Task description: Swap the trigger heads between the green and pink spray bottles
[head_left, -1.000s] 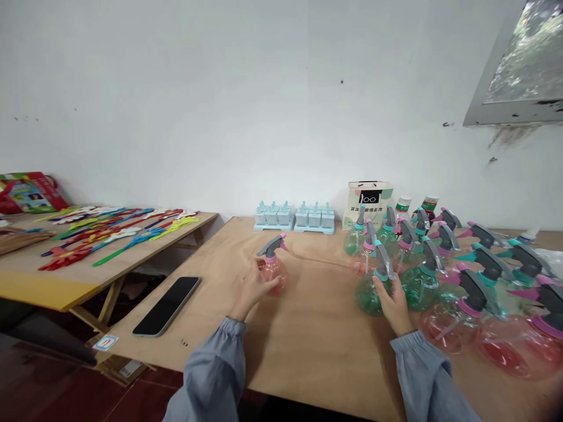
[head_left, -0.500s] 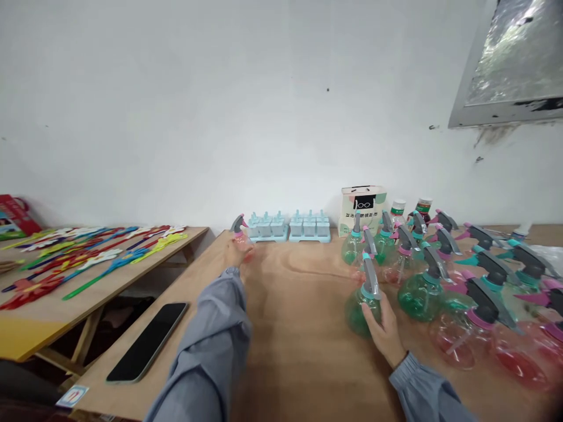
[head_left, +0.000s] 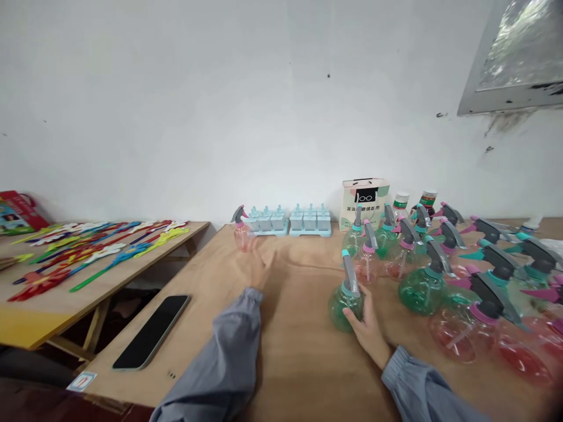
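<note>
My right hand (head_left: 367,328) is wrapped round the body of a green spray bottle (head_left: 345,305) with a grey and teal head, near the table's middle. My left hand (head_left: 258,264), blurred by motion, has its fingers apart and holds nothing. Just beyond it, a pink spray bottle (head_left: 243,235) stands by the table's far left corner. Several green and pink spray bottles stand close together on the right, among them a green one (head_left: 422,290) and a pink one (head_left: 460,334).
Two pale blue popsicle moulds (head_left: 266,223) and a paper bag (head_left: 363,205) stand along the wall. A black phone (head_left: 152,332) lies on the table's (head_left: 202,281) left side. Colourful flower crafts (head_left: 105,252) cover another table at the left.
My left hand has let go of the pink bottle and come back toward me, to the right. My right hand has moved left with the green bottle.
</note>
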Demonstrator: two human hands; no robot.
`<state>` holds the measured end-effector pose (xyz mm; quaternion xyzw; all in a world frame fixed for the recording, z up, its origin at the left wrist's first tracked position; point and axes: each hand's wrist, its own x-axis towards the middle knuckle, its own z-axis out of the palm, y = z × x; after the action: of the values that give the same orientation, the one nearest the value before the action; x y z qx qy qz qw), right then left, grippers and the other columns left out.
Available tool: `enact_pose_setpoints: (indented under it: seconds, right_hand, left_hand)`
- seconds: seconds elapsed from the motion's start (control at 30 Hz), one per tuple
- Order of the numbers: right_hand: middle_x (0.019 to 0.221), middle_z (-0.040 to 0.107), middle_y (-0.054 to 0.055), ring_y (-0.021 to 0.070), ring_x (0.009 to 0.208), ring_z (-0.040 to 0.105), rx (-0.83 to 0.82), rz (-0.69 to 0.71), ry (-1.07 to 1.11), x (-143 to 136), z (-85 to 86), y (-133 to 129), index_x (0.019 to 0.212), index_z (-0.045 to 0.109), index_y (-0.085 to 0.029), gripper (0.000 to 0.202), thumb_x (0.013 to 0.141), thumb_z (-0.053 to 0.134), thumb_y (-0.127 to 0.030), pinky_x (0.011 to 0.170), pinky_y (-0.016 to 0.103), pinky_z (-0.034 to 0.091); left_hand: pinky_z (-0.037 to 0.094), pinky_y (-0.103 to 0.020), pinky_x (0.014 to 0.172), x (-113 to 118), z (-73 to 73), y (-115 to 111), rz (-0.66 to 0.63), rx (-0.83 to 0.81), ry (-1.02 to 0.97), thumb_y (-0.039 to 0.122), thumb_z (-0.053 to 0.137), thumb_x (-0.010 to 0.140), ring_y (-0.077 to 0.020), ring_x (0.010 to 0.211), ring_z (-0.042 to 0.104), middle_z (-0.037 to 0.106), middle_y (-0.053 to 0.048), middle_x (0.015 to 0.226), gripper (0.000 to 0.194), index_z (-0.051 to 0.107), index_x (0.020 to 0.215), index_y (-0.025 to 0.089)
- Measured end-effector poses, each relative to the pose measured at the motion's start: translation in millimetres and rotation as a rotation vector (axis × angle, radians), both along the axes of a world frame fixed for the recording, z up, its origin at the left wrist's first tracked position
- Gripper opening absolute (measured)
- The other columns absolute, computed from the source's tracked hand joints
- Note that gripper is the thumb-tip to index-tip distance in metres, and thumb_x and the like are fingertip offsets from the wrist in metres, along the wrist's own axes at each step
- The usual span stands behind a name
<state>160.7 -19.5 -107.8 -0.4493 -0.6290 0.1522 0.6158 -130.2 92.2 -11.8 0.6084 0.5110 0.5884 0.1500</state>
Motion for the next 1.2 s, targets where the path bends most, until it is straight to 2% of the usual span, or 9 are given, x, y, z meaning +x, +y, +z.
enact_pose_setpoints:
  seconds: [0.17,0.23,0.33,0.47,0.57,0.67,0.87,1.03,1.2]
  right_hand:
    - [0.129,0.054,0.012,0.0275,0.123,0.055,0.014,0.057,-0.069,-15,0.3,-2,0.135,0.039,-0.024,0.05,0.093,0.054,-0.047,0.103,0.046,0.047]
    - [0.129,0.053,0.012,0.0284,0.125,0.053,0.05,0.064,-0.111,-18,-0.5,-2,0.136,0.039,-0.024,0.051,0.094,0.052,-0.048,0.105,0.048,0.046]
    - [0.13,0.05,0.013,0.0296,0.125,0.051,0.076,0.092,-0.195,-17,1.0,-1,0.14,0.038,-0.024,0.055,0.094,0.05,-0.053,0.105,0.049,0.046]
    - [0.139,0.043,0.015,0.0323,0.134,0.042,0.186,-0.062,-0.225,-1,18.3,7,0.146,0.035,-0.025,0.06,0.095,0.046,-0.054,0.111,0.055,0.037]
    - [0.142,0.037,0.018,0.033,0.139,0.035,0.291,-0.322,-0.159,18,39.5,26,0.149,0.028,-0.021,0.065,0.094,0.051,-0.048,0.114,0.06,0.03]
    - [0.145,0.034,0.022,0.0342,0.141,0.031,0.27,-0.438,-0.142,35,53.6,54,0.147,0.027,-0.016,0.074,0.089,0.059,-0.049,0.114,0.06,0.029]
    - [0.135,0.049,0.025,0.036,0.13,0.045,0.135,-0.389,-0.164,48,41.8,85,0.141,0.036,-0.01,0.082,0.082,0.063,-0.059,0.108,0.058,0.035]
    - [0.137,0.05,0.022,0.0334,0.13,0.047,0.131,-0.328,-0.189,47,27.2,73,0.143,0.038,-0.012,0.079,0.084,0.062,-0.058,0.11,0.055,0.035]
    - [0.133,0.052,0.02,0.0329,0.126,0.049,0.132,-0.31,-0.203,39,21.0,56,0.143,0.038,-0.013,0.078,0.084,0.063,-0.058,0.109,0.055,0.037]
  left_hand:
    - [0.028,-0.046,0.119,89,-0.3,-83,-0.486,-0.008,0.048,0.036,0.091,0.055,-0.0338,0.14,0.041,0.045,-0.015,0.148,0.095,0.045,0.137,0.023]
    - [0.031,-0.046,0.117,116,3.5,-99,-0.568,-0.052,-0.014,0.033,0.092,0.052,-0.033,0.136,0.047,0.052,-0.013,0.142,0.093,0.049,0.135,0.025]
    - [0.042,-0.04,0.107,135,6.0,-102,-0.548,-0.113,-0.159,0.031,0.085,0.063,-0.0266,0.121,0.058,0.062,-0.009,0.127,0.071,0.055,0.127,0.026]
    - [0.05,-0.032,0.091,126,7.3,-93,-0.572,-0.238,-0.326,0.028,0.083,0.063,-0.0207,0.102,0.065,0.065,-0.007,0.123,0.058,0.062,0.116,0.025]
    - [0.051,-0.028,0.079,108,10.4,-91,-0.699,-0.356,-0.45,0.031,0.083,0.061,-0.0166,0.085,0.067,0.066,-0.007,0.123,0.059,0.064,0.116,0.023]
    - [0.048,-0.025,0.068,95,13.4,-93,-0.857,-0.469,-0.553,0.033,0.081,0.06,-0.0128,0.075,0.065,0.067,-0.008,0.121,0.058,0.067,0.115,0.021]
    - [0.047,-0.024,0.064,96,13.9,-96,-1.025,-0.573,-0.58,0.024,0.076,0.057,-0.0113,0.069,0.063,0.07,-0.008,0.111,0.042,0.071,0.097,0.017]
    - [0.046,-0.024,0.061,103,7.7,-92,-0.83,-0.616,-0.738,0.017,0.068,0.05,-0.0123,0.064,0.062,0.066,0.0,0.077,0.03,0.065,0.08,0.018]
    - [0.046,-0.027,0.068,100,8.3,-92,-0.983,-0.565,-0.644,0.017,0.066,0.055,-0.0122,0.067,0.063,0.072,-0.007,0.105,0.041,0.067,0.096,0.016]
